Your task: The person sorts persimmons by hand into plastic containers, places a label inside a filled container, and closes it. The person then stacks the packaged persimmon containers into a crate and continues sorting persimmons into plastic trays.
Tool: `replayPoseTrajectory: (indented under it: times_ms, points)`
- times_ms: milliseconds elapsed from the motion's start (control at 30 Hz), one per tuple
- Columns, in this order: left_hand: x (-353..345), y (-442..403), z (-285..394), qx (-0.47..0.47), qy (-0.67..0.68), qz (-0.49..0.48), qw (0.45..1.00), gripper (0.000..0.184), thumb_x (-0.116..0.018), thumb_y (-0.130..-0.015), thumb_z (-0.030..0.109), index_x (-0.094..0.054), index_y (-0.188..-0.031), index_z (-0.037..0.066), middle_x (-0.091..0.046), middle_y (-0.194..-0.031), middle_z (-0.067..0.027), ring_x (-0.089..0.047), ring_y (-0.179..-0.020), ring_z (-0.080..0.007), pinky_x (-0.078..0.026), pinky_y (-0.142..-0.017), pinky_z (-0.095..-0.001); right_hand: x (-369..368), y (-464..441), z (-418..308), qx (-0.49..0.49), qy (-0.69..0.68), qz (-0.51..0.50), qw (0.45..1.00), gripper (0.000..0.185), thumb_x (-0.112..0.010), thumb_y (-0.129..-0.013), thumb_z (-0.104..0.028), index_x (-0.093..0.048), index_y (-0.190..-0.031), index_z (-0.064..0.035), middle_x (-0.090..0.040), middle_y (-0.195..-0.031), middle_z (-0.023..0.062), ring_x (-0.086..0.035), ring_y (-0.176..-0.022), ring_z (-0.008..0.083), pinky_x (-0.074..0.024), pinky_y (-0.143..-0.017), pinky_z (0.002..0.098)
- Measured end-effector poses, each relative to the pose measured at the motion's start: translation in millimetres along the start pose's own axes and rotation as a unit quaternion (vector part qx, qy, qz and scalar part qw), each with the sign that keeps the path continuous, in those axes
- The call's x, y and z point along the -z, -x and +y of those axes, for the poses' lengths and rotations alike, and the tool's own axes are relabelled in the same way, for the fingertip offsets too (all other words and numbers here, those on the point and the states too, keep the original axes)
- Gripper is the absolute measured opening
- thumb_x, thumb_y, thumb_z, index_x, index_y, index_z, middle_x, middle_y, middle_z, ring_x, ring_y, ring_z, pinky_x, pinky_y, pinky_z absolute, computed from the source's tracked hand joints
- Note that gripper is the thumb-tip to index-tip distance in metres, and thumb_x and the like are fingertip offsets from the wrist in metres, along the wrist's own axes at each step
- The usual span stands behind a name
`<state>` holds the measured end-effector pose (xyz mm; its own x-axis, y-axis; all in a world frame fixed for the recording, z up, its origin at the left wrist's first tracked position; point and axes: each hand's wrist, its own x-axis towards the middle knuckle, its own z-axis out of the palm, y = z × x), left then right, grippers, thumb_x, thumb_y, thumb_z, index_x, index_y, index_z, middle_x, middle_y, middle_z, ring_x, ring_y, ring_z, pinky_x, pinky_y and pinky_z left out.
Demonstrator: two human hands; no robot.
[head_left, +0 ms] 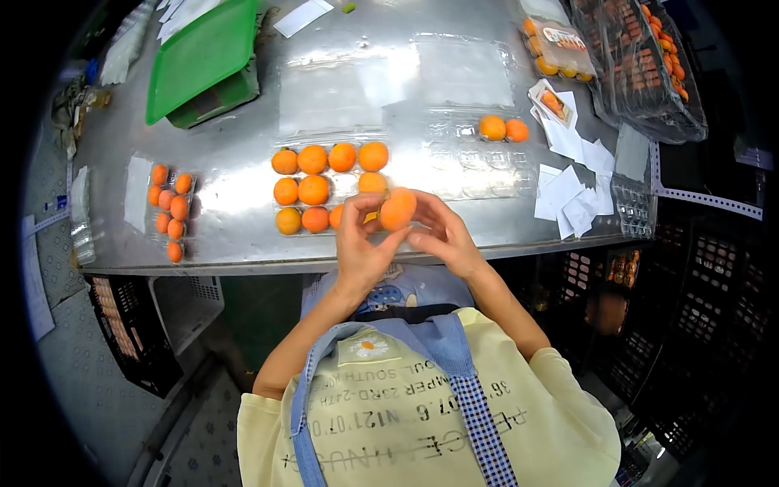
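Note:
Between my two hands, above the table's front edge, is an orange mandarin-like fruit (398,209). My left hand (363,247) is closed at its left and lower side, thumb underneath. My right hand (445,237) curls round its right side, thumb and fingers closed on it. Just behind them lies an open clear plastic tray (333,138) with rows of the same fruit (313,190). My left hand hides part of the front row. Farther right, a second clear tray (475,166) holds two fruits (492,127) in its back row.
At the left lies a narrow tray of smaller orange fruits (174,207), behind it a green lid or tray (203,53) on a box. To the right are scattered white papers (560,195), a closed fruit pack (564,45), and a black crate (641,69). The metal table's edge (219,269) runs before me.

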<state>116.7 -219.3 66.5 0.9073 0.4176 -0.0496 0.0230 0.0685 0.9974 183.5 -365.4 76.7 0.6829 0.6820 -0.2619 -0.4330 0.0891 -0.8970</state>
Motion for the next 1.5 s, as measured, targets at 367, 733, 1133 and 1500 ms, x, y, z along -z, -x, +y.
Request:
replayPoseTrajectory:
  times_ms: [367,733,1133,1500]
  points:
    - [-60,19,-5,-0.093,-0.098,0.037,0.990,0.046,-0.075,-0.070,-0.005,-0.050,-0.109,0.002,-0.050,-0.117,-0.0139,-0.057,-0.106,-0.0227,-0.053,-0.085,-0.0306,53,13,-15,-0.016,0.012,-0.032,0.999,0.048,-0.066,-0.087,-0.014,-0.046,-0.127,0.0000,-0.056,-0.120,0.0116,-0.055,-0.109,0.0177,-0.0446,-0.095,0.0320]
    - [-82,18,-12,-0.100,-0.158,0.033,0.982,0.052,-0.078,-0.066,0.001,-0.051,-0.110,0.003,-0.051,-0.116,-0.0147,-0.056,-0.105,-0.0265,-0.049,-0.089,-0.0350,68,21,-11,0.000,0.001,0.006,1.000,0.058,-0.074,-0.080,-0.011,-0.044,-0.129,-0.0015,-0.055,-0.121,0.0096,-0.056,-0.108,0.0168,-0.0485,-0.087,0.0288]
    - [-96,-23,-25,-0.255,-0.452,-0.221,0.826,0.048,-0.068,-0.066,0.004,-0.056,-0.113,0.003,-0.055,-0.112,-0.0136,-0.052,-0.107,-0.0319,-0.043,-0.091,-0.0396,185,3,-36,0.105,0.430,0.199,0.874,0.058,-0.078,-0.069,-0.011,-0.051,-0.120,-0.0020,-0.059,-0.111,0.0114,-0.060,-0.096,0.0192,-0.0533,-0.075,0.0309]
    - [-85,-29,-64,-0.275,-0.491,-0.242,0.791,0.030,-0.054,-0.074,0.008,-0.060,-0.104,0.003,-0.058,-0.090,-0.0083,-0.057,-0.087,-0.0231,-0.045,-0.080,-0.0333,183,-12,-31,0.193,0.615,0.129,0.754,0.053,-0.080,-0.063,-0.017,-0.058,-0.110,-0.0051,-0.060,-0.108,0.0121,-0.060,-0.096,0.0306,-0.0504,-0.081,0.0369]
